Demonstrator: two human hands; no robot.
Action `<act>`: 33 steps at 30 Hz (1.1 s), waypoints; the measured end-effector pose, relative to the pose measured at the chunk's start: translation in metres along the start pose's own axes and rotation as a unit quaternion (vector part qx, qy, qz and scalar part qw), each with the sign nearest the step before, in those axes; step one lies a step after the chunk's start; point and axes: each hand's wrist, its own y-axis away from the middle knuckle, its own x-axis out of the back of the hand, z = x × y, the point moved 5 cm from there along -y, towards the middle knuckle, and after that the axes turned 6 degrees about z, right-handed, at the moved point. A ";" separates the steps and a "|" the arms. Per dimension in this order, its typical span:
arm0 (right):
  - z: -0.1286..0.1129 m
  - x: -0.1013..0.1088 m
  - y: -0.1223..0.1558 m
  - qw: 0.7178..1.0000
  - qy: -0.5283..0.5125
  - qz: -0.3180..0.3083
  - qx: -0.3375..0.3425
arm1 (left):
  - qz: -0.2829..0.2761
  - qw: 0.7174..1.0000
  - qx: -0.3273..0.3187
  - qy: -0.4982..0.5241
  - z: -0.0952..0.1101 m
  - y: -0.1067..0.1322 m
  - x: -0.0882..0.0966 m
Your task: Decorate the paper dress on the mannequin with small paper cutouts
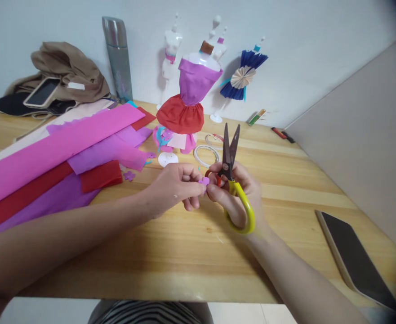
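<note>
My left hand (175, 184) is closed, its fingertips pinching a small purple paper piece (204, 182) above the wooden table (184, 256). My right hand (241, 193) touches the same piece with its fingertips and grips scissors (230, 166) by the yellow handle, blades pointing up and slightly apart. Just behind the hands stands a mannequin (189, 96) dressed in a purple top and red paper skirt.
Pink, purple and red crepe sheets (56, 157) lie at the left. Tape rolls (206, 155), a white disc (167, 159) and paper scraps sit near the mannequin. A phone (356, 261) lies at the right; a steel flask (118, 58), a bag (66, 67) and more dressed mannequins (241, 76) line the wall.
</note>
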 end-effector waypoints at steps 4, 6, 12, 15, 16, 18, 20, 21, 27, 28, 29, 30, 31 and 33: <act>-0.002 0.004 -0.002 0.996 -0.018 0.086 -0.003 | -0.036 0.995 0.012 0.089 -0.007 -0.003 0.003; -0.002 0.004 -0.003 0.995 -0.029 0.099 -0.009 | -0.054 0.992 0.009 0.117 -0.009 -0.003 0.003; 0.001 0.005 -0.002 0.994 -0.034 0.108 -0.003 | -0.012 0.997 -0.055 0.047 -0.009 0.001 -0.001; 0.003 0.005 -0.002 0.995 -0.027 0.095 0.008 | 0.034 0.996 -0.073 0.038 -0.004 0.004 -0.001; 0.004 0.004 -0.002 0.996 -0.025 0.087 0.010 | 0.047 0.995 -0.075 0.038 -0.002 0.005 -0.001; 0.004 0.004 -0.002 0.997 -0.019 0.073 0.013 | 0.064 0.994 -0.076 0.036 0.002 0.006 0.001; 0.004 0.005 -0.002 0.998 -0.018 0.061 0.019 | 0.078 0.993 -0.078 0.034 0.004 0.006 0.003; 0.003 0.005 -0.002 0.998 -0.021 0.052 0.026 | 0.083 0.993 -0.081 0.033 0.006 0.006 0.005; 0.012 0.000 -0.002 0.994 -0.015 -0.091 0.059 | 0.061 0.987 -0.135 0.065 0.018 0.003 0.013; 0.017 -0.001 -0.002 0.992 -0.020 -0.111 0.048 | 0.058 0.986 -0.140 0.071 0.021 0.002 0.015; 0.021 -0.002 -0.003 0.991 -0.022 -0.123 0.046 | 0.055 0.985 -0.143 0.076 0.023 0.002 0.016; 0.024 -0.004 -0.003 0.990 -0.023 -0.135 0.042 | 0.052 0.985 -0.147 0.077 0.026 0.002 0.017; 0.028 -0.005 -0.003 0.988 -0.019 -0.146 0.038 | 0.051 0.984 -0.151 0.076 0.027 0.003 0.018; 0.032 -0.008 -0.003 0.986 -0.010 -0.162 0.035 | 0.049 0.985 -0.153 0.064 0.029 0.003 0.020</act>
